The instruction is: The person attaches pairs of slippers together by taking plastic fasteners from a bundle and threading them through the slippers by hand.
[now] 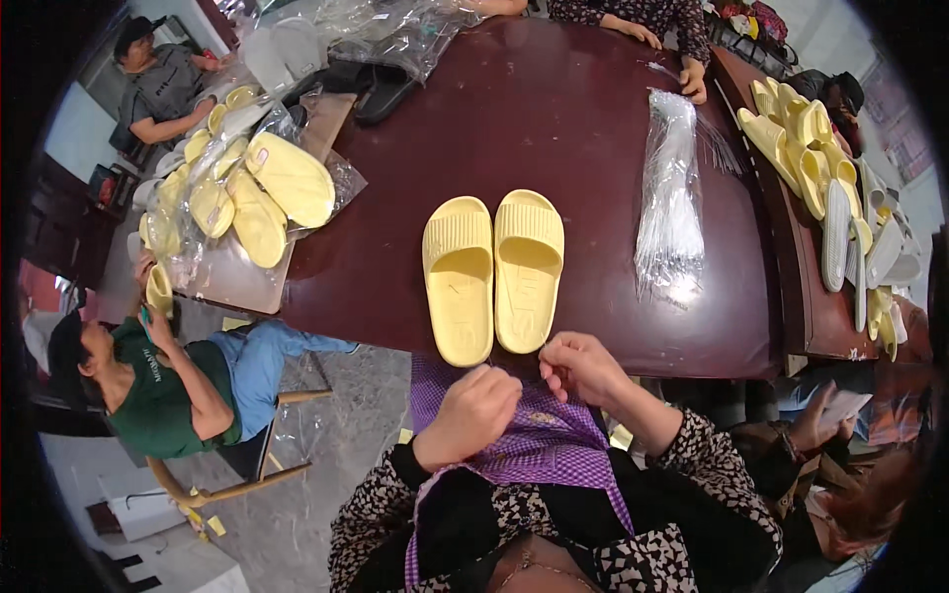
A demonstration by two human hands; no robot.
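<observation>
A pair of yellow slide slippers, the left slipper [461, 296] and the right slipper [527, 287], lies side by side on the dark red table [386, 208], heels toward me. My left hand [473, 415] is closed in a pinch just beyond the table's near edge, below the left heel. Close beside the right heel, my right hand [581, 368] also pinches with thumb and finger. Whatever the fingertips hold is too fine to make out. To the right lies a bundle of thin clear plastic strands [672, 198] in a clear bag.
Bagged yellow slippers [287, 178] pile up at the left, near a black slipper [386, 91]. More yellow and grey slippers [806, 148] cover the right side table. A person in green [178, 385] sits at left; another person's hand [694, 79] rests at the far edge.
</observation>
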